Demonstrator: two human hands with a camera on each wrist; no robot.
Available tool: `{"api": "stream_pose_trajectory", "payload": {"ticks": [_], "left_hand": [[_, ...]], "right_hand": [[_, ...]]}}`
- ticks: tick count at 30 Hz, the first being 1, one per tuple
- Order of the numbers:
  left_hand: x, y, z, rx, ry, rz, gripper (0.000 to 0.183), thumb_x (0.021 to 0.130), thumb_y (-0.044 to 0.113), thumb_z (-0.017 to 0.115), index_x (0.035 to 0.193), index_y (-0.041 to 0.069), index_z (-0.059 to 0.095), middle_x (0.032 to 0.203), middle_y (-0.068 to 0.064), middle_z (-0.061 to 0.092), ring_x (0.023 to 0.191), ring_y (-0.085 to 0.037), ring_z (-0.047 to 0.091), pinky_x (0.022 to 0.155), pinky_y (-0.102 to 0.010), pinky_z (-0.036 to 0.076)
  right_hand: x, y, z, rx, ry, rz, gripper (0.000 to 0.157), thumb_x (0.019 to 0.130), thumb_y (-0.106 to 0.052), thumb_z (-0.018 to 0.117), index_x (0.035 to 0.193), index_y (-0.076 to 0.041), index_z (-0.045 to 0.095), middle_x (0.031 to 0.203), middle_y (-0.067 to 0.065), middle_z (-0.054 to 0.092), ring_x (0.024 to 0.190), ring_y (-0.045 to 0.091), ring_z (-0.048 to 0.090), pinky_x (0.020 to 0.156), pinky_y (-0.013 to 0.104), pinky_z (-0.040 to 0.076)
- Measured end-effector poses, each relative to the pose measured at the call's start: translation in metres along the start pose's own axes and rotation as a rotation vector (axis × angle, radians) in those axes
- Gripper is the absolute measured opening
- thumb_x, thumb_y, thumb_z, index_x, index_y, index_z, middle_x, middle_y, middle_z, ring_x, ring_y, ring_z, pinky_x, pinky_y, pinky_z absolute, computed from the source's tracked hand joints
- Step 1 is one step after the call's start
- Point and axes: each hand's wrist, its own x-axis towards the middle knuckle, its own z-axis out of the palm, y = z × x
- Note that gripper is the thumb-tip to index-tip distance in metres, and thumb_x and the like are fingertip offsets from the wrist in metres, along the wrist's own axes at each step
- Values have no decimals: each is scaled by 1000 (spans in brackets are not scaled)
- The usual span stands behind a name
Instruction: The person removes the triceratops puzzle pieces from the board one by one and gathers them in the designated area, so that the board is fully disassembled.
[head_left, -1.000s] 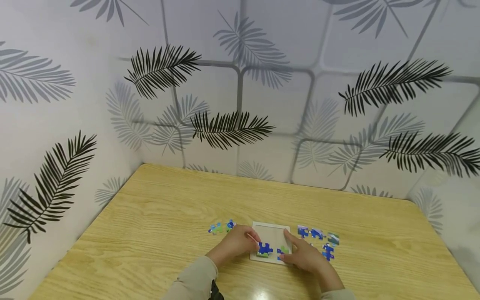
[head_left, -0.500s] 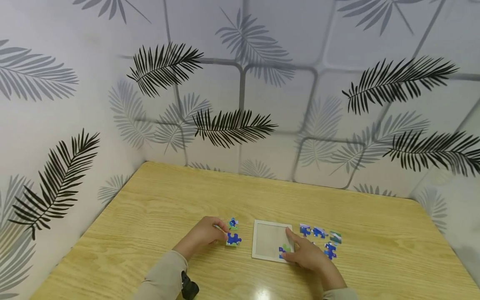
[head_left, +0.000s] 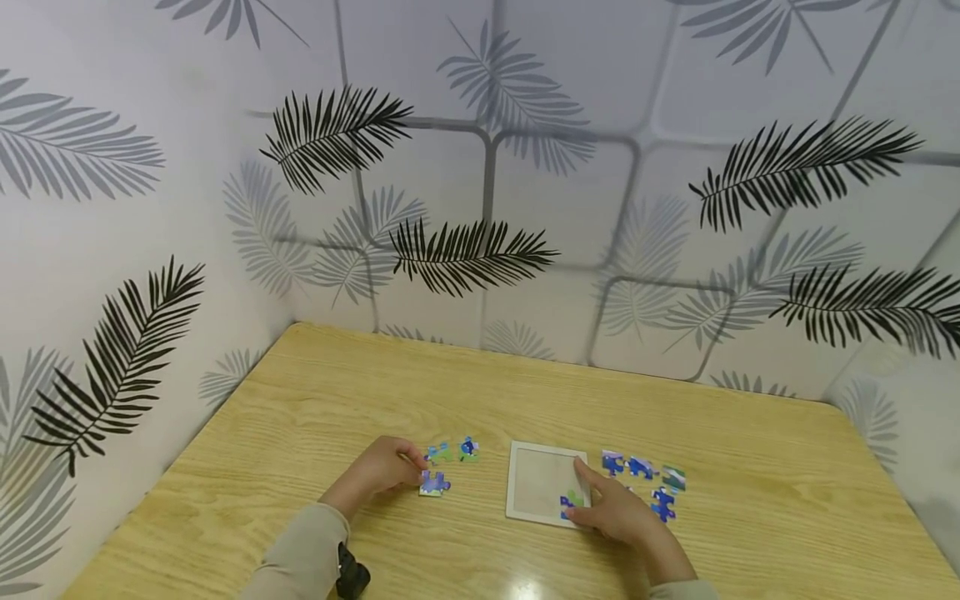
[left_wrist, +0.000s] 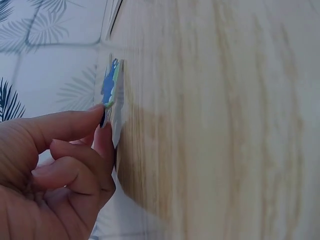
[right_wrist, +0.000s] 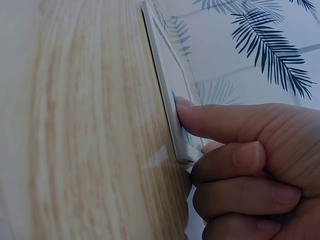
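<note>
My left hand (head_left: 386, 465) pinches a blue-purple jigsaw piece (head_left: 433, 483) by its left edge, low over the wooden table left of the frame. In the left wrist view the same jigsaw piece (left_wrist: 109, 87) juts out past the thumb and finger, seen nearly edge-on. A pale, square puzzle tray (head_left: 512, 479) lies in the middle. My right hand (head_left: 618, 508) grips the tray's right side, with the thumb near a blue and green piece (head_left: 573, 497) set in its lower right corner. The right wrist view shows the thumb over the rim of the puzzle tray (right_wrist: 172, 120), other fingers curled.
Two loose pieces, one green and blue (head_left: 439, 452) and one with a dark blue figure (head_left: 468, 448), lie beyond the left hand. Several more pieces, among them a blue piece (head_left: 663, 503), are right of the tray. A leaf-patterned wall (head_left: 480, 308) borders the table (head_left: 360, 375).
My left hand has carried the jigsaw piece from over the tray leftward to beside the loose pieces. The right hand has stayed at the tray's right side.
</note>
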Motion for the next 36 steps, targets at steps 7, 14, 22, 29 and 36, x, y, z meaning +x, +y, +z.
{"api": "stream_pose_trajectory", "payload": {"ticks": [7, 14, 22, 29, 36], "left_hand": [[1, -2, -1, 35, 50, -7, 12, 74, -2, 72, 80, 6, 65, 73, -2, 61, 54, -12, 42, 47, -23, 34], [2, -1, -1, 62, 55, -21, 11, 76, 2, 73, 83, 6, 66, 75, -1, 60, 57, -13, 44, 49, -23, 36], [2, 1, 2, 43, 25, 32, 13, 79, 5, 72, 90, 6, 66, 78, -3, 59, 64, -14, 49, 55, -26, 39], [5, 15, 19, -12, -99, 172, 17, 81, 5, 72, 96, 3, 66, 77, -3, 53, 67, -15, 46, 57, -27, 40], [9, 35, 52, -102, -269, 251, 17, 82, 2, 70, 97, -2, 63, 67, 0, 53, 52, -11, 42, 50, -23, 37]], "right_hand": [[1, 0, -1, -38, -4, -4, 83, 80, -23, 76, 147, -5, 30, 143, 32, 32, 110, 36, 48, 84, 44, 43], [1, 0, -2, -26, 0, -10, 82, 80, -21, 75, 146, -5, 30, 143, 33, 31, 106, 38, 52, 79, 43, 46], [1, 2, 0, 31, -6, 28, 80, 82, -16, 73, 147, -8, 29, 142, 32, 34, 61, 19, 44, 55, 31, 40], [1, 2, -2, -21, -8, 17, 82, 81, -22, 75, 147, -6, 29, 143, 32, 32, 88, 33, 56, 76, 41, 46], [0, 0, -4, -14, -20, -21, 84, 80, -23, 76, 146, -3, 28, 144, 31, 31, 132, 49, 25, 103, 60, 25]]}}
